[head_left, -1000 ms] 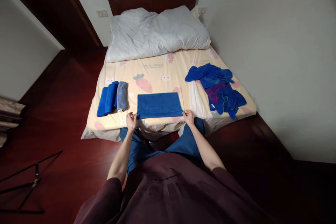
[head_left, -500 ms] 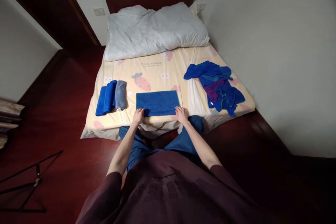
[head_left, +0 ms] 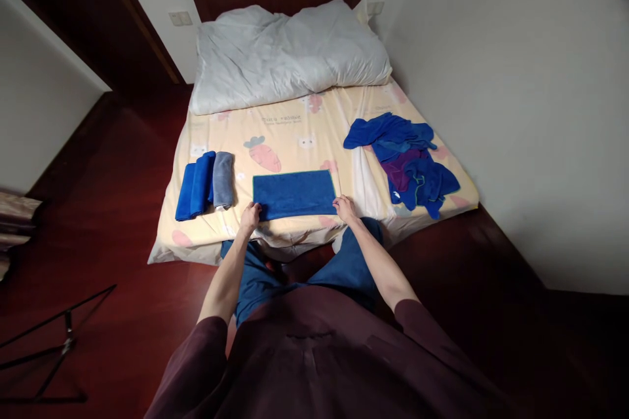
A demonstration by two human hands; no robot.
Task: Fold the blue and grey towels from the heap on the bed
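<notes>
A narrow lane parts the flat blue cloth [head_left: 295,194] from the rolled towels [head_left: 200,184] at left; a wider one lies at right before the crumpled pile [head_left: 403,156]; the far sheet [head_left: 327,137] allows passage until the bulky quilt [head_left: 289,55]; the left hand [head_left: 250,217] and right hand [head_left: 344,208] obstruct the cloth's near corners.
</notes>
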